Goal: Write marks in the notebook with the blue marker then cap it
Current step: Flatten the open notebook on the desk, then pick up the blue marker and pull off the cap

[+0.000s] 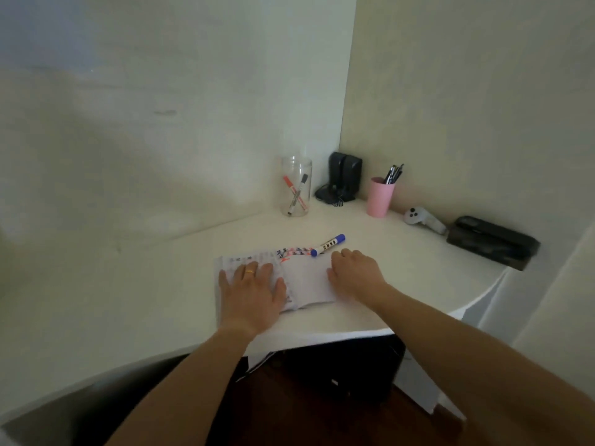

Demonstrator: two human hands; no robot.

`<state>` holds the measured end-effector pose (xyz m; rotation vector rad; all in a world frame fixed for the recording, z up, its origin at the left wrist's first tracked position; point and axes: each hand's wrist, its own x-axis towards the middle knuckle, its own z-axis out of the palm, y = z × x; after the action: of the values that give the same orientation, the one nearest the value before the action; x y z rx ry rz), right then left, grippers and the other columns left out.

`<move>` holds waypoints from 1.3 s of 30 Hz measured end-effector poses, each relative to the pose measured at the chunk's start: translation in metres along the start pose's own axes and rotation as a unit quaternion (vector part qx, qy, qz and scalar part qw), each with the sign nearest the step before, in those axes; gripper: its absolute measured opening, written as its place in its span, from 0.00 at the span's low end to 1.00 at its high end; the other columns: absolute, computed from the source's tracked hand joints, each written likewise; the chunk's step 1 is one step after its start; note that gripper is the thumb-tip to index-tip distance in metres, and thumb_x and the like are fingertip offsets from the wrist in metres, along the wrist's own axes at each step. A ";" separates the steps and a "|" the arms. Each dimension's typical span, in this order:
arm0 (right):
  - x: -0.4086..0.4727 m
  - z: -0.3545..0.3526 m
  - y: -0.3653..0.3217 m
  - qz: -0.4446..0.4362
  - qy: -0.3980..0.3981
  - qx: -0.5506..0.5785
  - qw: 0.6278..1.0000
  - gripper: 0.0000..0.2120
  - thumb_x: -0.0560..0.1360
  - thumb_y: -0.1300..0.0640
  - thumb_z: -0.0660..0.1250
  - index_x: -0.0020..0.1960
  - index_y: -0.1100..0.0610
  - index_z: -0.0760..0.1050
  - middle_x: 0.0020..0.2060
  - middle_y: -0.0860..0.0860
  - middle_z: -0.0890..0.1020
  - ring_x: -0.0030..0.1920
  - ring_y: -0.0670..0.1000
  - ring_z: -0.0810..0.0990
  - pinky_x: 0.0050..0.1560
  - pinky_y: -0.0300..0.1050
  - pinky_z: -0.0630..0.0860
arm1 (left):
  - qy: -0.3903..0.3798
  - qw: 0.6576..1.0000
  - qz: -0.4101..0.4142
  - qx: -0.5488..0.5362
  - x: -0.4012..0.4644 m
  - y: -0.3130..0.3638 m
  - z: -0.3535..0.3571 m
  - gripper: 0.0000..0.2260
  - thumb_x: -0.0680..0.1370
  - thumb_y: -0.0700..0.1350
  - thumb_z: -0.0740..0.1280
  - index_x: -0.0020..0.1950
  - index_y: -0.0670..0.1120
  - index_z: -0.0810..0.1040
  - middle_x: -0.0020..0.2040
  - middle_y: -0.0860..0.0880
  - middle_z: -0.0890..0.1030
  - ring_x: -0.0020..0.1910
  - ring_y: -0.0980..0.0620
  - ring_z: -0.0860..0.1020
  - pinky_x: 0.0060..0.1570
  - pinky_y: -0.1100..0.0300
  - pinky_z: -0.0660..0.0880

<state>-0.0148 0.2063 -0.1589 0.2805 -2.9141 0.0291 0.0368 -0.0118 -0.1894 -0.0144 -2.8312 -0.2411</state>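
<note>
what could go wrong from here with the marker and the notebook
1. The blue marker lies loose on the desk just past the notebook; a nudge from the right hand could roll it away.
2. Both hands press the pages flat; once the right hand lifts, with only the left hand holding, its page may spring up.
3. The marker looks capped; it must be uncapped before writing.

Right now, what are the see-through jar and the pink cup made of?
The jar looks like clear glass or plastic; you can see the markers through its shiny wall, but which one isn't certain. The pink cup looks like matte plastic: even colour, no shine.
</note>
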 end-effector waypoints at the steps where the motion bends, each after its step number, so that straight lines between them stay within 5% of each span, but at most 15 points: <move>1: 0.014 -0.003 -0.001 0.005 -0.007 0.015 1.000 0.18 0.83 0.49 0.53 0.69 0.54 0.70 0.58 0.56 0.82 0.56 0.58 0.80 0.51 0.51 0.76 | 0.002 1.000 -0.003 -0.002 0.001 0.000 0.002 0.29 0.77 0.62 0.45 0.72 0.53 0.69 0.74 0.46 0.72 0.74 0.44 0.66 0.71 0.36 0.58; 5: 0.067 0.001 -0.011 0.023 -0.018 0.051 0.998 0.24 0.83 0.43 0.48 0.78 0.44 0.58 0.61 0.60 0.80 0.55 0.62 0.81 0.49 0.53 0.74 | 0.008 1.000 -0.008 -0.015 0.008 -0.003 0.008 0.31 0.76 0.63 0.42 0.76 0.54 0.63 0.78 0.47 0.66 0.78 0.44 0.60 0.73 0.34 0.55; 8: 0.081 0.023 -0.014 0.049 -0.004 0.065 0.997 0.23 0.82 0.41 0.48 0.71 0.50 0.67 0.62 0.60 0.78 0.56 0.62 0.80 0.51 0.55 0.74 | -0.001 1.000 -0.001 -0.006 0.010 -0.002 0.012 0.30 0.78 0.63 0.42 0.78 0.55 0.61 0.79 0.48 0.64 0.79 0.44 0.59 0.73 0.34 0.55; 12: 0.078 0.043 -0.016 0.078 0.111 0.133 0.982 0.21 0.80 0.40 0.56 0.55 0.57 0.75 0.53 0.57 0.81 0.48 0.61 0.81 0.47 0.52 0.76 | -0.008 1.000 -0.002 0.007 0.014 -0.004 0.009 0.30 0.77 0.63 0.43 0.76 0.54 0.62 0.78 0.48 0.65 0.78 0.44 0.61 0.73 0.34 0.58; 19: 0.069 0.036 -0.003 0.128 0.169 0.253 0.944 0.11 0.73 0.52 0.68 0.53 0.55 0.78 0.46 0.54 0.85 0.46 0.59 0.83 0.44 0.47 0.73 | -0.011 1.000 -0.005 0.014 0.013 -0.001 0.010 0.30 0.76 0.64 0.45 0.75 0.55 0.64 0.76 0.49 0.68 0.76 0.45 0.64 0.72 0.35 0.61; 23: 0.070 0.032 0.008 0.192 0.210 0.538 0.794 0.11 0.73 0.57 0.72 0.56 0.55 0.81 0.42 0.52 0.85 0.38 0.50 0.81 0.44 0.47 0.79 | -0.012 1.000 -0.026 -0.011 0.008 -0.001 0.008 0.31 0.76 0.65 0.46 0.75 0.56 0.67 0.76 0.50 0.70 0.76 0.47 0.65 0.75 0.41 0.57; 28: 0.080 0.012 0.021 0.172 0.116 0.832 0.515 0.05 0.75 0.63 0.73 0.49 0.59 0.86 0.38 0.54 0.79 0.39 0.50 0.76 0.43 0.42 0.77 | -0.074 0.994 -0.058 -0.050 0.044 -0.007 -0.017 0.24 0.72 0.66 0.58 0.62 0.59 0.77 0.63 0.52 0.77 0.65 0.46 0.73 0.63 0.51 0.72; 30: 0.087 0.002 0.020 0.144 0.077 0.875 0.457 0.04 0.76 0.62 0.72 0.47 0.60 0.87 0.40 0.55 0.78 0.38 0.49 0.74 0.44 0.43 0.74 | -0.108 0.990 -0.057 -0.074 0.071 -0.014 -0.030 0.18 0.71 0.65 0.63 0.53 0.57 0.80 0.55 0.52 0.80 0.59 0.48 0.77 0.60 0.52 0.74; 35: 0.122 -0.004 -0.004 0.091 -0.010 0.833 0.546 0.17 0.77 0.50 0.72 0.53 0.65 0.86 0.30 0.50 0.70 0.30 0.47 0.64 0.30 0.39 0.63 | -0.014 0.978 -0.026 -0.208 0.130 -0.026 -0.021 0.16 0.79 0.62 0.59 0.48 0.54 0.82 0.40 0.54 0.86 0.39 0.52 0.83 0.49 0.50 0.81; 39: 0.133 0.013 -0.021 0.084 -0.047 0.811 0.578 0.19 0.77 0.51 0.72 0.53 0.68 0.84 0.27 0.50 0.72 0.27 0.47 0.67 0.28 0.40 0.61 | 0.089 0.906 0.034 -0.413 0.137 -0.028 -0.004 0.15 0.85 0.54 0.56 0.52 0.54 0.81 0.40 0.51 0.85 0.36 0.53 0.82 0.38 0.61 0.76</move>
<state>-0.1413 0.1608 -0.1427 0.1937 -1.8886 2.6603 -0.0941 -0.0418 -0.1496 -0.2547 -2.3301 -1.3196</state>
